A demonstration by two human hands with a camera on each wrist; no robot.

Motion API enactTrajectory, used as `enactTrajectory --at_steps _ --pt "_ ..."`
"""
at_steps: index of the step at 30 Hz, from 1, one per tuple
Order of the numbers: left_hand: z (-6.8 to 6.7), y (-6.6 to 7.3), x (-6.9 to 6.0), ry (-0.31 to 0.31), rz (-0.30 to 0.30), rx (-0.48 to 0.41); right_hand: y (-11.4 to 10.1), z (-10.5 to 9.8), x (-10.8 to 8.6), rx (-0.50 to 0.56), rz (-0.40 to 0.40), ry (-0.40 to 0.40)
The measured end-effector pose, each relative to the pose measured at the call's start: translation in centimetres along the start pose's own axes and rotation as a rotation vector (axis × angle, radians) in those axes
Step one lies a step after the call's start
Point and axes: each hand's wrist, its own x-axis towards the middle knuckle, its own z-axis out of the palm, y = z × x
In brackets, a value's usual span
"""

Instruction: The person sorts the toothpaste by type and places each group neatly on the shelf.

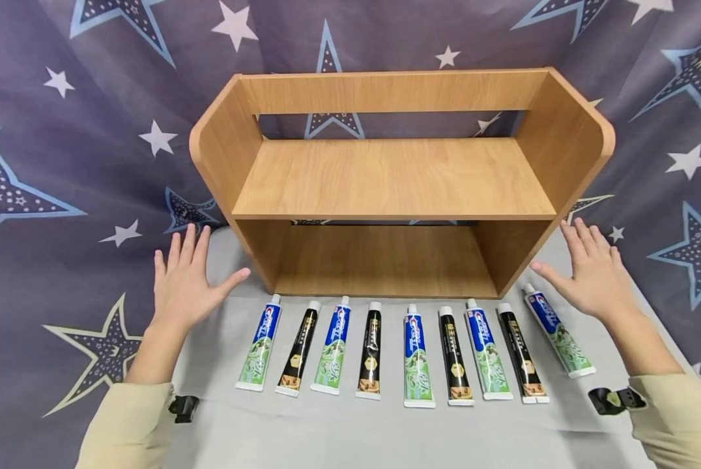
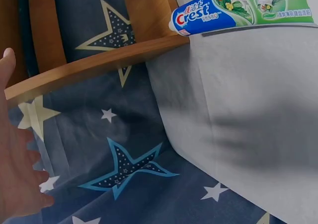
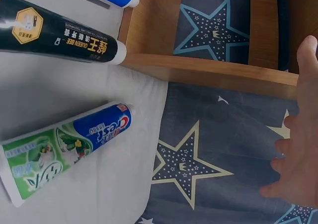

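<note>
Several toothpaste tubes lie in a row before a two-tier wooden shelf [image 1: 394, 179], caps toward it. Blue-green Crest tubes, such as the leftmost one [image 1: 259, 345] and the tilted rightmost one [image 1: 560, 333], alternate with black tubes [image 1: 371, 352]. The left hand [image 1: 187, 280] is held with fingers spread, left of the shelf, touching no tube. The right hand [image 1: 597, 273] is likewise spread, right of the shelf and near the rightmost tube, holding nothing. Each wrist view shows part of the left hand [image 2: 20, 169] and of the right hand [image 3: 298, 144] at the frame edge.
Both tiers of the shelf hold nothing. A pale grey cloth [image 1: 386, 436] covers the table under the tubes. Behind and at both sides hangs a dark curtain [image 1: 28, 273] with star prints. Dark wrist devices show at both sleeves.
</note>
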Motion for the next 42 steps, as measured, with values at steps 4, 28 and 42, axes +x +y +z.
enactTrajectory --at_steps 4,28,42 --pt "0.2 0.0 0.0 0.0 0.012 -0.006 -0.3 0.5 -0.2 0.074 -0.048 0.087" --pt "5.7 -0.8 -1.5 -0.05 0.081 -0.033 -1.8 1.7 0.6 0.45 0.022 0.261" --pt "8.9 -0.3 -2.4 -0.343 -0.005 -0.203 -1.3 2.2 1.1 0.621 0.015 0.268"
